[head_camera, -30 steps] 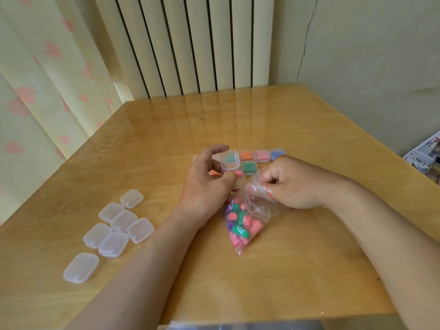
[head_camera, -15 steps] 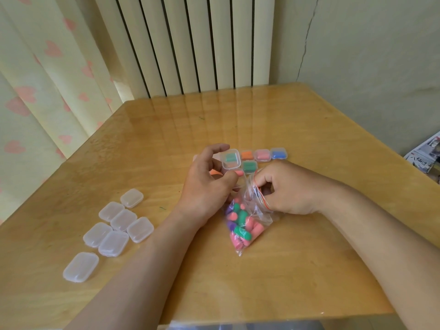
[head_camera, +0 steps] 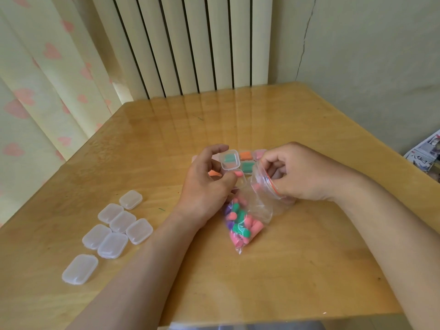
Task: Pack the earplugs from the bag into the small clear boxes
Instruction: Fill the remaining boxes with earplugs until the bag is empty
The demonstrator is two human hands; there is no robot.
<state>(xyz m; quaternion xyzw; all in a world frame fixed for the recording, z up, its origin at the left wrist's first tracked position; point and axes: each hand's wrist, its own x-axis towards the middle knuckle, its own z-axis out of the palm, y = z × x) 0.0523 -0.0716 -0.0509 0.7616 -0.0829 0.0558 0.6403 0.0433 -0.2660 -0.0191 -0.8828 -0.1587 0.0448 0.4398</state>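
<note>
Since half a second ago the right hand (head_camera: pixel 292 172) has drawn the mouth of the bag (head_camera: pixel 259 201) up and toward the far side. The film now stands taller, and the blue box behind it is hidden. Earplugs (head_camera: pixel 238 225) in pink, green and purple lie heaped in the bag's lower end, which rests on the table (head_camera: pixel 309 258) between the two wrists. They look like foam: light, soft and easily squashed, best taken one at a time with a gentle fingertip pinch. The bag is thin and limp and will likely slip and collapse unless held by its stiffer red-lined zip strip. That is where the right hand's curled fingers and thumb pinch it. The left hand (head_camera: pixel 204 189) holds a small clear box (head_camera: pixel 229 161), green showing inside, between curled index finger and thumb. It looks like stiff, light plastic, safest gripped by its side walls. Filled boxes (head_camera: pixel 245 155) sit just behind it. Empty boxes (head_camera: pixel 121 221) cluster well apart to the left. Beyond the table stand a white slatted panel (head_camera: pixel 190 44) and a heart-print curtain (head_camera: pixel 35 91).
</note>
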